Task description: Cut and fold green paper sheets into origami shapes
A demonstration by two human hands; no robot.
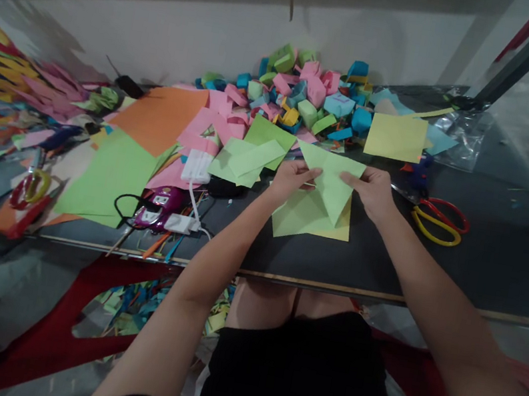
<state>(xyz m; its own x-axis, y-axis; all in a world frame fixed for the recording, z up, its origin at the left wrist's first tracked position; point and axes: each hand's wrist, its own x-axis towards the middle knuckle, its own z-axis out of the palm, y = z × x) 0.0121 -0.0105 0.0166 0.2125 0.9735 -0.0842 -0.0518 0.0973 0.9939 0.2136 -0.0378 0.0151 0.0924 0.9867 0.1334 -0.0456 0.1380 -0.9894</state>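
My left hand (292,177) and my right hand (372,187) both pinch a light green folded paper (332,175), held a little above the dark table (434,274). The left fingers grip its left flap, the right fingers its right edge. Under it lie flat light green and yellow sheets (309,216). Both hands are closed on the paper.
A heap of folded paper pieces (307,90) in pink, blue and green is piled at the back against the wall. Orange (161,116), green (106,175) and pink sheets lie left. Red-yellow scissors (438,220) lie right. A white power strip (197,166) and cables sit left of my hands.
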